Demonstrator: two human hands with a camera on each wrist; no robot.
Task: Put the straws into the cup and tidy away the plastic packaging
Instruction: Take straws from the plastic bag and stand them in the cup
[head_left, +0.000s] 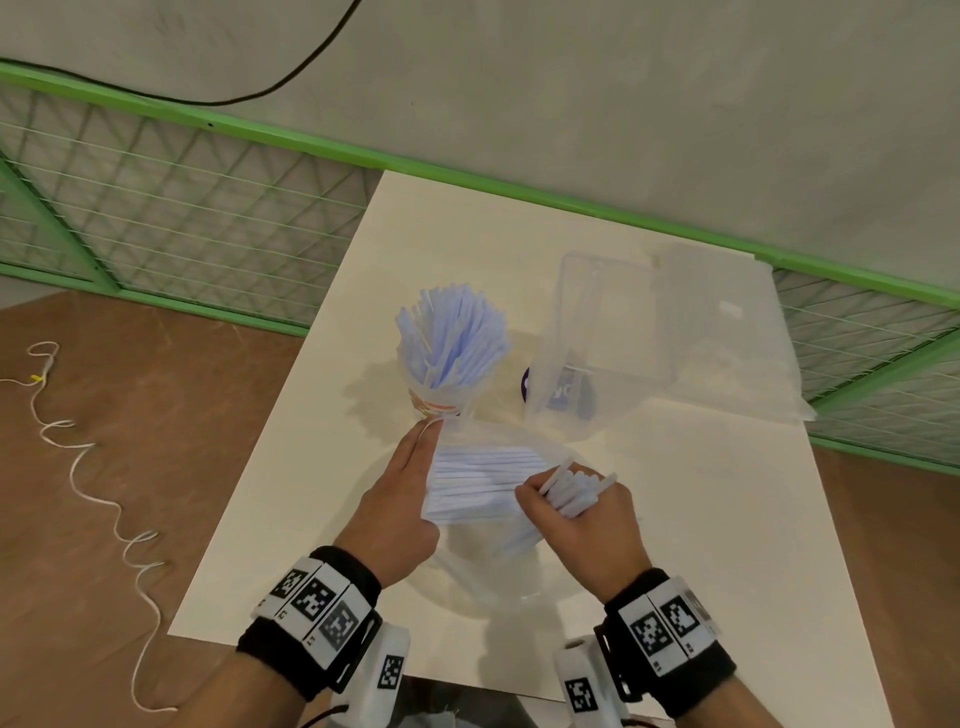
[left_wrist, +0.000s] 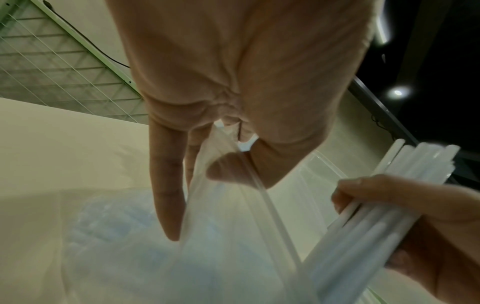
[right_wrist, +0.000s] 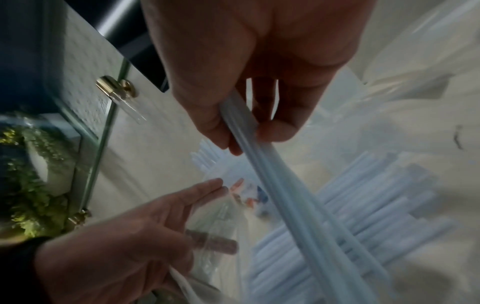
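Note:
A clear cup (head_left: 440, 401) with an orange print stands mid-table, packed with pale blue straws (head_left: 452, 338). Just in front of it lies a clear plastic bag (head_left: 470, 566) with more straws (head_left: 483, 483) inside. My left hand (head_left: 423, 457) holds the bag's left edge; in the left wrist view the thumb pinches the plastic bag (left_wrist: 221, 205) against the fingers. My right hand (head_left: 563, 496) grips a bundle of straws (head_left: 576, 488) at the bag's right end, and the right wrist view shows the fingers curled round this bundle (right_wrist: 262, 164).
A clear plastic box (head_left: 613, 322) lies tipped behind and right of the cup, with a purple object under it. More clear packaging (head_left: 737, 338) lies at the table's back right. A green mesh fence (head_left: 182, 218) runs behind the table. A white cord (head_left: 93, 467) lies on the floor at left.

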